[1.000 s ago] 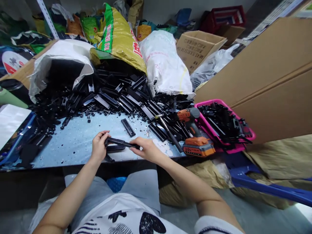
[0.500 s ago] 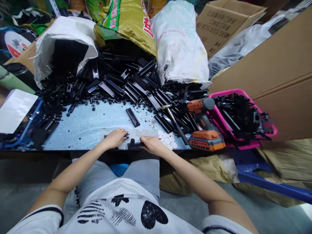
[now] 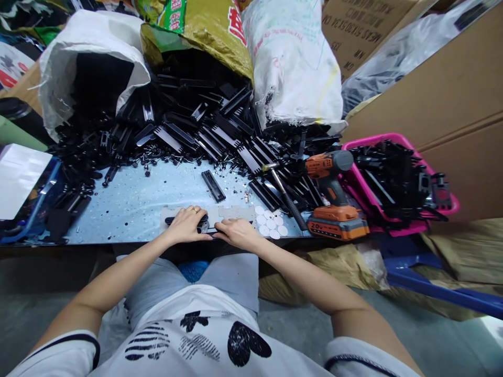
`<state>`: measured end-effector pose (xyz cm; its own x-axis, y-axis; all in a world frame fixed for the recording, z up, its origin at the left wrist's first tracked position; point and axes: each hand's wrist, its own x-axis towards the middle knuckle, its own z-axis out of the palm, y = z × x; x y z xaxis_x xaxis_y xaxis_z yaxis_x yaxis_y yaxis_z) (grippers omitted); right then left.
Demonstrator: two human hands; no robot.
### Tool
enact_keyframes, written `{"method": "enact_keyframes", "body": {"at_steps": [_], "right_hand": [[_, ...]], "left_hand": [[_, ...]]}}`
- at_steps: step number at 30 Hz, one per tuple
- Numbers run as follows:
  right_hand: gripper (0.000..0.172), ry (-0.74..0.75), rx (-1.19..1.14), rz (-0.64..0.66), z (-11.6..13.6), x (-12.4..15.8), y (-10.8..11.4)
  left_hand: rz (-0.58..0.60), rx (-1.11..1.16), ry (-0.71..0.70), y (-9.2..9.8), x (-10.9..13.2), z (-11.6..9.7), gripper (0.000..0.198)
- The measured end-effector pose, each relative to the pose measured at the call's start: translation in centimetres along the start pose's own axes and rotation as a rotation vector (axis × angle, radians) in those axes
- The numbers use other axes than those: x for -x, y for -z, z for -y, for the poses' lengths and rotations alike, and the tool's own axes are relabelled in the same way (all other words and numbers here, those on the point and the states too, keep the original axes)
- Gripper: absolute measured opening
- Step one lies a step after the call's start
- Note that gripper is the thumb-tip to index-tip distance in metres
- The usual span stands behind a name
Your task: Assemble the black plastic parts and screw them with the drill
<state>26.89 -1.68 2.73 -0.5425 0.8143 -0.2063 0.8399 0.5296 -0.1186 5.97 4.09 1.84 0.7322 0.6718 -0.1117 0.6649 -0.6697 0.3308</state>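
Observation:
At the table's front edge my left hand [image 3: 187, 224] is closed over a small black part [image 3: 170, 220], whose end shows left of the fingers. My right hand [image 3: 238, 232] grips a long black part, mostly hidden under the fingers, its near end meeting the left hand's fingertips. Both hands rest over a flat grey plate [image 3: 226, 212]. Just beyond them a black slotted bar [image 3: 213, 186] lies on the blue table surface [image 3: 129, 196]. White round discs [image 3: 271, 223] lie right of the right hand.
Black parts and screws [image 3: 188, 131] are heaped along the back, spilling from sacks [image 3: 294, 63]. At right are a hammer [image 3: 288, 201], an orange drill [image 3: 334, 217] and a pink basket [image 3: 456, 204] of black parts. A blue bin [image 3: 43, 201] stands at left.
My right hand has moved left with the black part, and the two hands now meet. The view has shifted slightly.

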Motion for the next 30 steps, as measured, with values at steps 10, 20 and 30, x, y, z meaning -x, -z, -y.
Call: {"method": "enact_keyframes", "body": {"at_steps": [10,20,30], "right_hand": [[0.038,0.026,0.140,-0.108,1.4,-0.1,2.7],[0.045,0.088,0.011,-0.168,-2.9,-1.3,0.2],[0.035,-0.298,-0.113,-0.311,-6.8,-5.0,0.1]], "left_hand": [[-0.163,0.081,-0.025,-0.2,1.1,0.7,0.048],[-0.049,0.133,-0.055,1.0,-3.1,2.2,0.049],[-0.327,0.050,0.561,2.2,-17.7,9.0,0.028]]}}
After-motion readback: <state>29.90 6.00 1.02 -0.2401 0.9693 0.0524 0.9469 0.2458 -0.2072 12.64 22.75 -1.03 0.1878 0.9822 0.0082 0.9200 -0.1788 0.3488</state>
